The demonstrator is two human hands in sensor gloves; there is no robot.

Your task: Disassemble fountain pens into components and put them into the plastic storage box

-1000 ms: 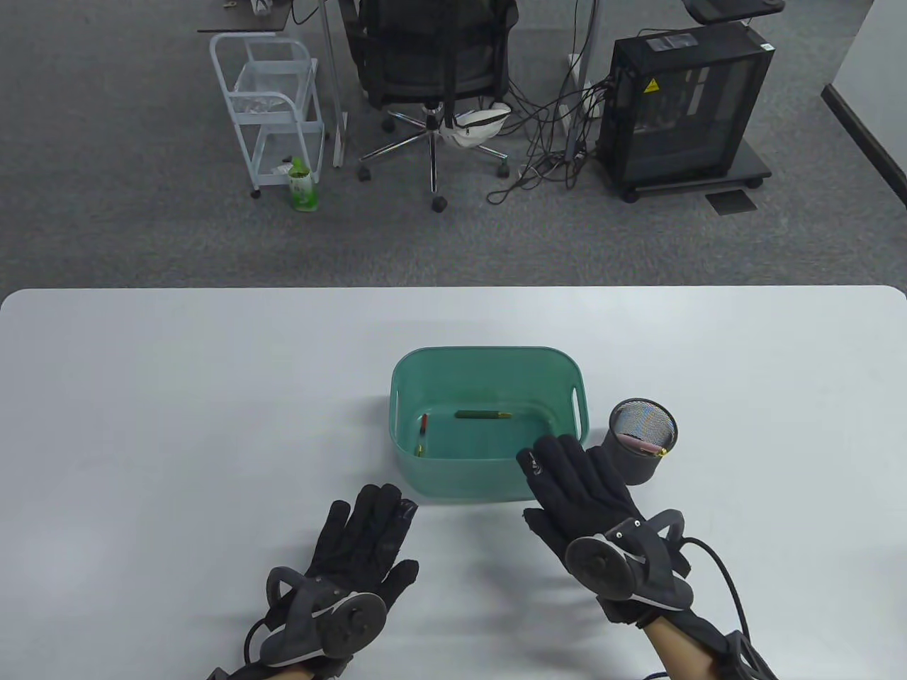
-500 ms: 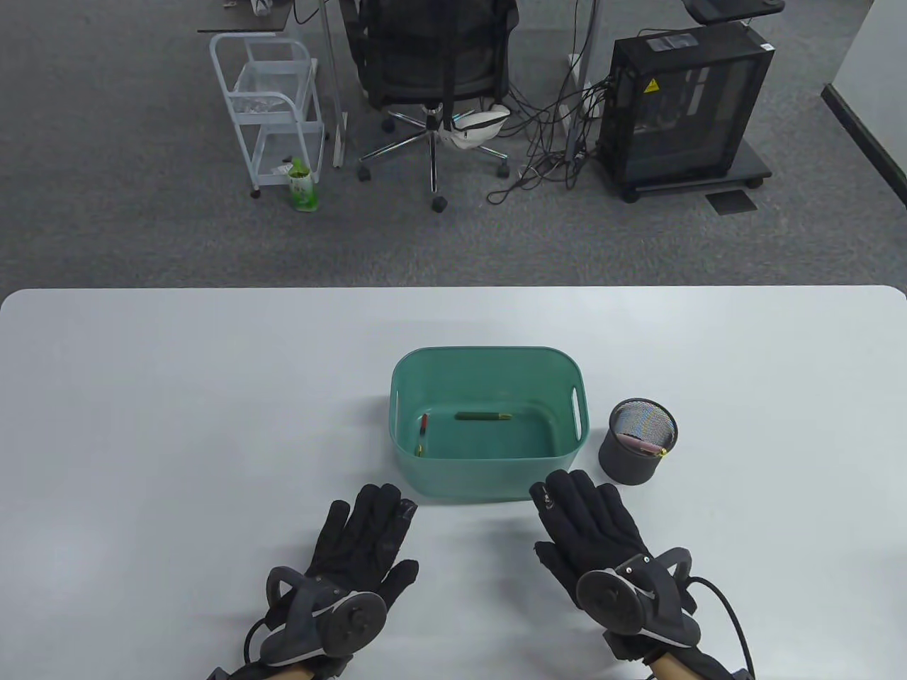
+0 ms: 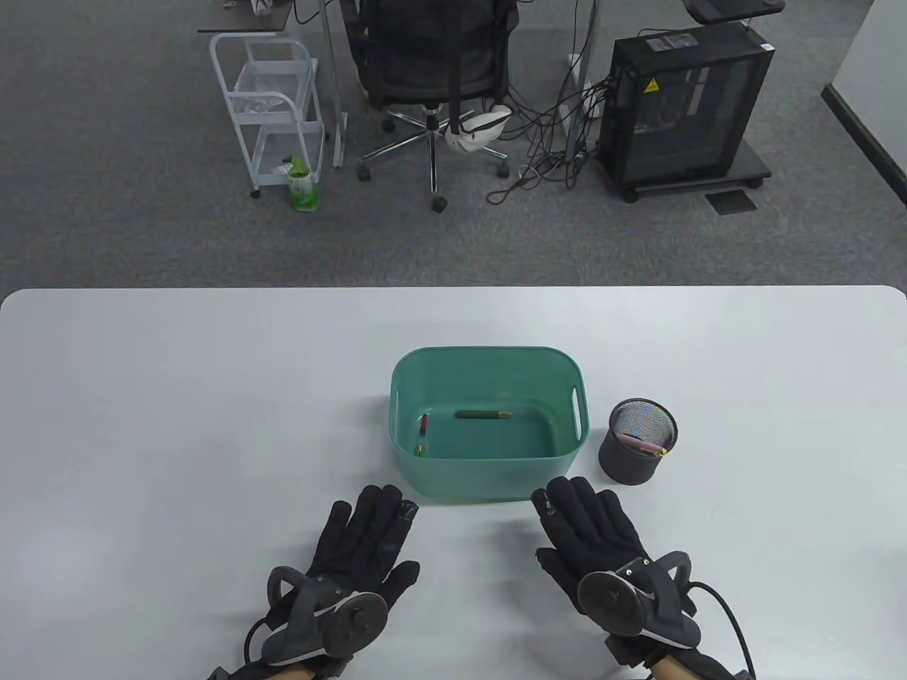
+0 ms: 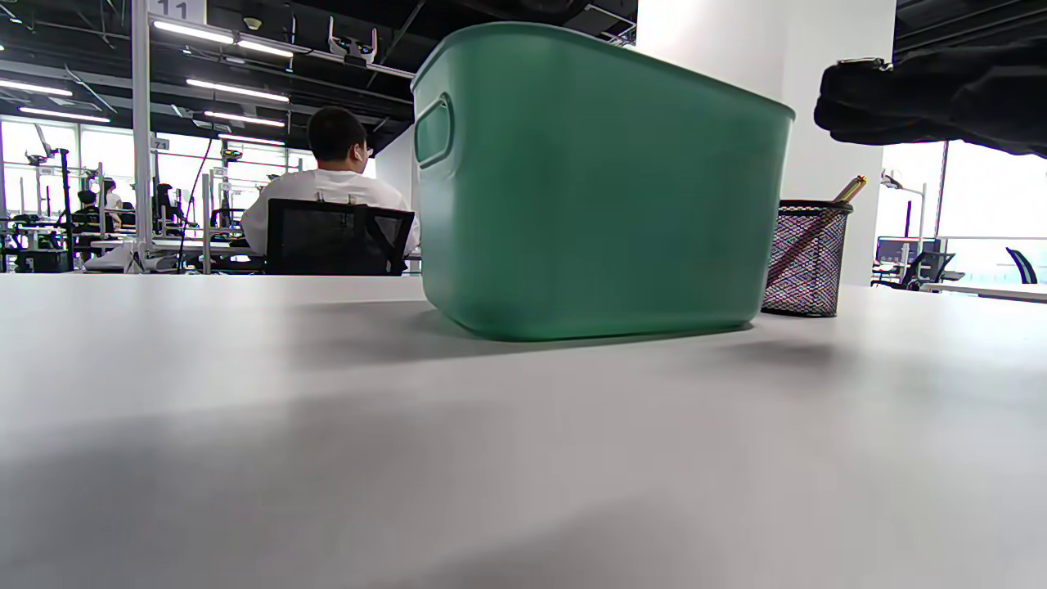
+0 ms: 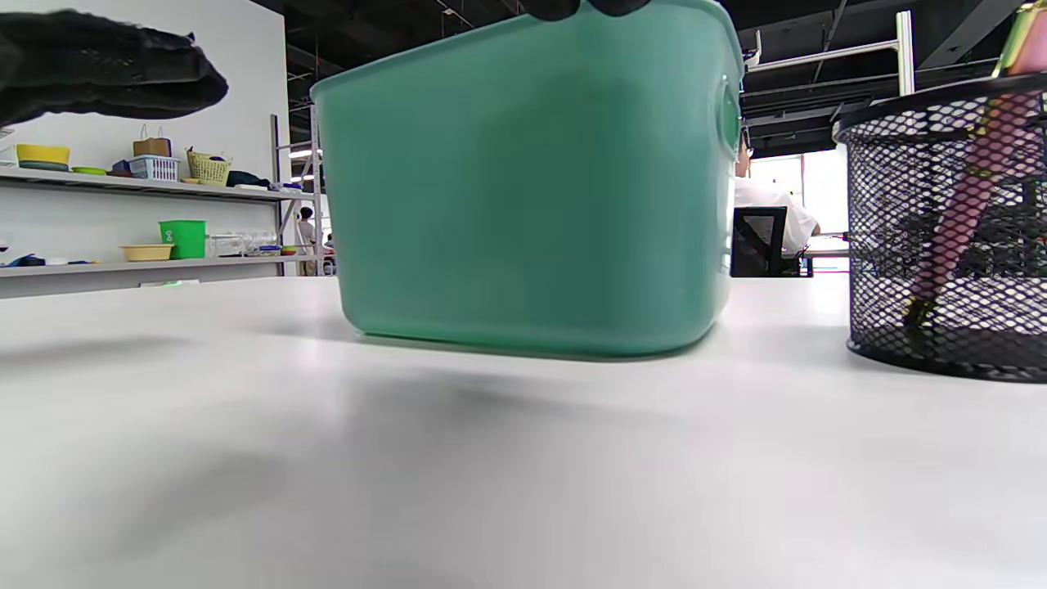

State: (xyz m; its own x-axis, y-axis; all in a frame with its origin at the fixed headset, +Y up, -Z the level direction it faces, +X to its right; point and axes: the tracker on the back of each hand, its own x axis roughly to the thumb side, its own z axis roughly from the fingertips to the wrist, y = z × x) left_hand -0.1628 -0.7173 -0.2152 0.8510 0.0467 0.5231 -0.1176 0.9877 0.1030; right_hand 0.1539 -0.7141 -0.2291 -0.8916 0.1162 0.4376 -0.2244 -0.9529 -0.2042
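A green plastic storage box stands mid-table, its wall filling the left wrist view and the right wrist view. Inside lie a dark green pen part and a red and yellow part. Right of the box stands a black mesh pen cup holding a pink pen, whose pink barrel shows through the mesh. My left hand lies flat and empty in front of the box's left corner. My right hand is open and empty, just before the box's right corner.
The white table ends at a far edge, with grey carpet beyond it. On the carpet stand an office chair, a white cart and a black computer case.
My right hand has drawn back from over the box's near right rim to the table in front of it. The left hand has stayed put.
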